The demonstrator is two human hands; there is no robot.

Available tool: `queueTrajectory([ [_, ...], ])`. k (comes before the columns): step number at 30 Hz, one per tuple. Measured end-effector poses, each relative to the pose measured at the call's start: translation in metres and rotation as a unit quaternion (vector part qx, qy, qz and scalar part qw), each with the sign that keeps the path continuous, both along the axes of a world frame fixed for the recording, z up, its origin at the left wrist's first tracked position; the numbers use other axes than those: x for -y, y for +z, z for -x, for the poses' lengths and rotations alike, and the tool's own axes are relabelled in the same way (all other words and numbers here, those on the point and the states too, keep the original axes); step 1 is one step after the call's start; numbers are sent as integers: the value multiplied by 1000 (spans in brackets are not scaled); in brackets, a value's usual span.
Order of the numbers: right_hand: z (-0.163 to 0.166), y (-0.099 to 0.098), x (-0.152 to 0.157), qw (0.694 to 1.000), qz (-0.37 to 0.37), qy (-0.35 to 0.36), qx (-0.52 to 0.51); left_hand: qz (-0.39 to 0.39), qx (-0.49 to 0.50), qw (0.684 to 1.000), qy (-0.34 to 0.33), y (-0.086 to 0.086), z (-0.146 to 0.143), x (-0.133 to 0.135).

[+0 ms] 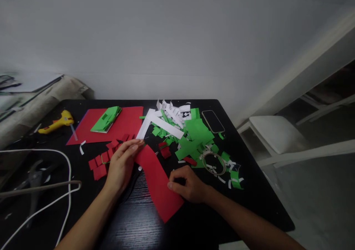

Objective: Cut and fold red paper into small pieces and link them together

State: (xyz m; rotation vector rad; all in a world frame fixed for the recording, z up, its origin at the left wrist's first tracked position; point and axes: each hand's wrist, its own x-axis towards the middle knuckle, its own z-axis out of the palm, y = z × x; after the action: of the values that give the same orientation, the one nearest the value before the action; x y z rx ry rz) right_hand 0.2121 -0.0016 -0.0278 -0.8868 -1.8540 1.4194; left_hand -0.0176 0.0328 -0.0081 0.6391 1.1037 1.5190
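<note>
A long strip of red paper slants across the front of the black table, slightly bent. Its upper left end is pinched by my left hand, with thumb and fingers pressed together. Lower down, my right hand grips the strip's right edge between thumb and curled fingers. Folded red paper pieces lie just left of my left hand. Beyond its fingertips is a bent white paper strip. Scissors appear to lie partly hidden beneath my left hand, too dark to make out fully.
Green paper scraps, white scraps, a tape ring and a phone lie to the right. At left are a yellow glue gun, red sheet, folded green paper, pliers and a white cable.
</note>
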Motion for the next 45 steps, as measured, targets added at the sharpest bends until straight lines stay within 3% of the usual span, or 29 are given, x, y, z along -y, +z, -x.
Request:
queueTrajectory([
  [4,-1,3,0,999,1,-33,-26,4,-49,998,-42,-1,-3,5],
  [8,0,4,0,995,60,-56,-57,18,-62,994,-83,-1,-6,10],
  [14,0,3,-1,979,156,-55,-118,38,-58,996,-57,0,-6,11],
  [20,0,7,-4,968,204,-31,-141,21,-17,999,-35,2,-5,7],
  [27,8,-2,-6,966,223,-88,-95,-9,-24,987,-156,-3,-7,15],
  [33,9,-8,-8,956,237,-149,-82,4,-70,978,-198,-10,-4,14],
  [40,7,-3,-10,908,315,-196,-197,-13,-153,959,-238,-10,-9,16],
  [45,5,2,-11,879,348,-177,-274,9,-136,958,-253,-12,-12,15],
])
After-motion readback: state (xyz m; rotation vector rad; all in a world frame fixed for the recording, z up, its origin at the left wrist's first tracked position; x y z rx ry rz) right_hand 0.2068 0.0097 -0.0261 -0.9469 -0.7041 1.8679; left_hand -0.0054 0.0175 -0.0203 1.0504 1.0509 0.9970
